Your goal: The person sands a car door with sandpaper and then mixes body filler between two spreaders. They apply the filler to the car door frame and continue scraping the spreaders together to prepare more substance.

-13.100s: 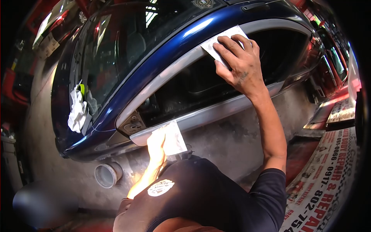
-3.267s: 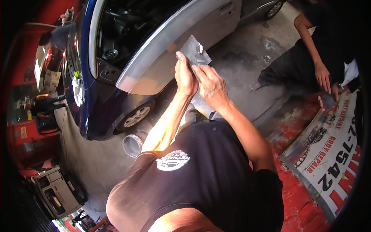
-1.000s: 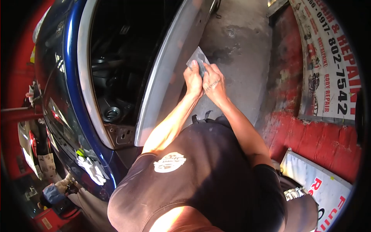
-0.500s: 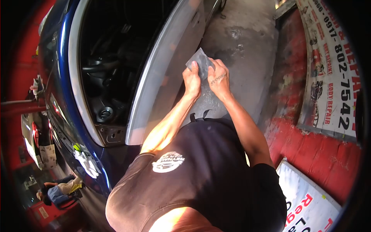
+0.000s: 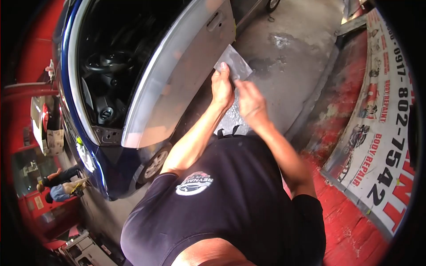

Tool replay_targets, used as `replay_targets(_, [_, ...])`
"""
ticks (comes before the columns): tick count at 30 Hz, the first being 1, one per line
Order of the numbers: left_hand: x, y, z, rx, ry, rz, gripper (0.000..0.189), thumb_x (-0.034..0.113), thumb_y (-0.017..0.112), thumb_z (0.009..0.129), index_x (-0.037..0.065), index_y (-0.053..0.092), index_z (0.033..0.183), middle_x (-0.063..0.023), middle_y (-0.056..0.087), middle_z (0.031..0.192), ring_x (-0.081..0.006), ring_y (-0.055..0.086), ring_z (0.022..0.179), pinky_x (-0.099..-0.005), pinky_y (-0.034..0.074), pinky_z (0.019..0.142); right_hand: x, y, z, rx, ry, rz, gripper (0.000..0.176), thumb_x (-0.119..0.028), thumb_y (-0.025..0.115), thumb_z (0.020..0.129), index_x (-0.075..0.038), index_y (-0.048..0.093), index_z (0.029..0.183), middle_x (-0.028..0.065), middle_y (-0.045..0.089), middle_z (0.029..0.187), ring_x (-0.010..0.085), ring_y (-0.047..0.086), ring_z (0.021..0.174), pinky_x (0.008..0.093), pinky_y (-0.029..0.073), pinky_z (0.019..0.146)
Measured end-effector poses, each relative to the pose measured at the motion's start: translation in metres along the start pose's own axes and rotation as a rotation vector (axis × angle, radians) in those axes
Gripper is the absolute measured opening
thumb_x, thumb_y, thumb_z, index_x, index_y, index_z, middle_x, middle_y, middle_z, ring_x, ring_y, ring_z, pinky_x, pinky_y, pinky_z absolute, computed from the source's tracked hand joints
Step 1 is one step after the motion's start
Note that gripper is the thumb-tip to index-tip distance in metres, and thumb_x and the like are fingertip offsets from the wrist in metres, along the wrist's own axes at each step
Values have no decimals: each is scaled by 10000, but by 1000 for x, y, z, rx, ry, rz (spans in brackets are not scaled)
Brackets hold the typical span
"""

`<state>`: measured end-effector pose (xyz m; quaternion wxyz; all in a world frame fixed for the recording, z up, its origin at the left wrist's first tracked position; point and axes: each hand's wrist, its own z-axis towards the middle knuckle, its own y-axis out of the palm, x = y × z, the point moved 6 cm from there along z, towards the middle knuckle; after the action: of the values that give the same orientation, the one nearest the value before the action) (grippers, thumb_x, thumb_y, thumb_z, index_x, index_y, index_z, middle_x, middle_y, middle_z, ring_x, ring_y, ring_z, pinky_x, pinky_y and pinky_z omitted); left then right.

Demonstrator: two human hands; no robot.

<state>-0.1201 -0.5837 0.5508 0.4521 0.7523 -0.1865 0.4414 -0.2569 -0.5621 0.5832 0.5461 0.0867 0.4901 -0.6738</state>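
My left hand (image 5: 223,88) is closed on a thin grey sheet of sandpaper (image 5: 235,62), its thumb laid flat over the near corner. The sheet stands up from the grip, tilted, with its face towards me. Just below its lower right edge is my right hand (image 5: 252,104), blurred, with the fingers curled in. Whether it pinches anything is hidden. Both hands are in front of my chest, beside the open car door (image 5: 177,75), which has patchy grey primer on it and a handle recess near its far end.
A dark blue car (image 5: 111,164) stands to the left, its steering wheel (image 5: 108,62) visible inside. On the right, a printed banner (image 5: 377,133) hangs along a red wall (image 5: 350,226). Two people (image 5: 64,184) are at the far left. Concrete floor (image 5: 293,66) lies ahead.
My right hand has come off the sheet's right side and moved down, curling. The sheet looks flatter and more open to view. My view has shifted, showing a front wheel and more banner.
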Motion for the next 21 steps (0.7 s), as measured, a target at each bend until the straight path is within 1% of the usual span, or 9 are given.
replay_targets(4, [-6, 16, -12, 38, -45, -55, 377, 333, 489, 1160, 4, 603, 1304, -102, 690, 1183, -210, 653, 1041, -390, 547, 923, 14, -20, -1, 18, -5, 29, 373, -5, 632, 940, -48, 673, 1308, 142, 665, 1098, 377, 684, 999, 467, 603, 833])
replay_targets(5, [-10, 16, -16, 95, -93, -28, 371, 317, 487, 1160, 10, 587, 1342, -123, 688, 1230, -248, 670, 1090, -417, 553, 966, 19, -23, -4, 5, -7, 31, 364, -12, 641, 939, -49, 676, 1299, 135, 664, 1092, 371, 686, 994, 466, 604, 819])
replay_targets(10, [-30, 11, -25, 137, -119, -96, 403, 291, 511, 1149, 10, 544, 1435, -143, 635, 1392, -279, 635, 1262, -447, 510, 1103, 83, -34, -10, -17, 48, 32, 357, -17, 633, 950, -57, 688, 1301, 128, 663, 1096, 369, 687, 991, 470, 590, 826])
replay_targets(11, [-30, 10, -24, 139, -83, -91, 411, 291, 522, 1144, 8, 541, 1441, -138, 631, 1401, -275, 618, 1287, -451, 494, 1120, 99, -37, -8, -60, 145, 39, 381, -4, 601, 959, -69, 692, 1323, 129, 669, 1131, 370, 688, 997, 467, 582, 842])
replay_targets(12, [-30, 9, -25, 143, -51, -86, 419, 291, 534, 1140, 6, 539, 1447, -133, 627, 1411, -270, 602, 1311, -455, 477, 1137, 111, -44, -9, -62, 143, 39, 381, -4, 601, 959, -69, 692, 1323, 129, 669, 1131, 370, 688, 997, 467, 582, 842])
replay_targets(14, [-17, 16, -26, 119, -33, -122, 437, 297, 561, 1128, 9, 536, 1456, -121, 629, 1410, -260, 592, 1317, -453, 451, 1161, 127, -63, 2, 1, 287, -16, 403, -3, 577, 969, -77, 689, 1349, 132, 669, 1158, 367, 687, 1005, 464, 577, 850])
replay_targets(16, [-9, 11, -24, 105, -22, -98, 422, 300, 562, 1128, 15, 549, 1438, -118, 629, 1404, -255, 602, 1295, -450, 458, 1153, 102, -74, 4, -10, 220, -23, 439, 14, 591, 928, -73, 688, 1347, 134, 671, 1169, 354, 685, 1036, 457, 578, 876])
replay_targets(18, [-8, 13, -26, 132, 5, -105, 391, 288, 537, 1138, 12, 561, 1416, -123, 633, 1390, -256, 608, 1277, -447, 468, 1136, 49, -72, 8, -58, -154, -96, 475, 28, 639, 869, -83, 696, 1328, 108, 671, 1153, 323, 678, 1052, 433, 607, 842])
replay_targets(21, [3, 23, -39, 96, -1, -119, 379, 267, 504, 1150, -4, 557, 1410, -133, 643, 1365, -263, 619, 1247, -434, 478, 1111, 16, -55, 4, -112, -299, -86, 487, 26, 677, 823, -99, 705, 1293, 74, 669, 1146, 288, 669, 1049, 398, 634, 783])
